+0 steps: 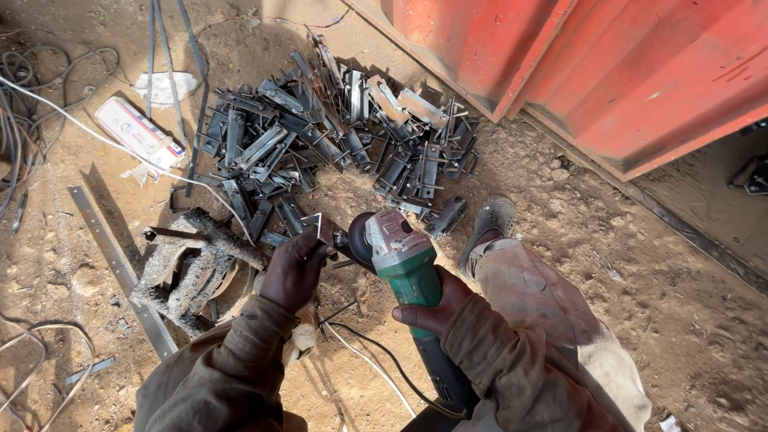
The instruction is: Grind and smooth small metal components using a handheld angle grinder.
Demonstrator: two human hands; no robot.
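Observation:
My right hand (pixel 430 309) grips the green body of an angle grinder (pixel 404 260), whose disc (pixel 359 239) points left toward a small flat metal piece (pixel 323 227). My left hand (pixel 294 268) holds that metal piece by its lower end, right against the disc. Both hands hover low over the dirt ground. A black cable (pixel 376 356) trails from the grinder toward me.
A large pile of similar dark metal brackets (pixel 336 136) lies just beyond the hands. A crusted welded stand (pixel 196 268) and a flat steel bar (pixel 120 268) sit at left. A red metal panel (pixel 624 72) rises at right. My sandalled foot (pixel 490 224) rests beside the pile. Cables (pixel 32 104) and a white box (pixel 138 132) lie at left.

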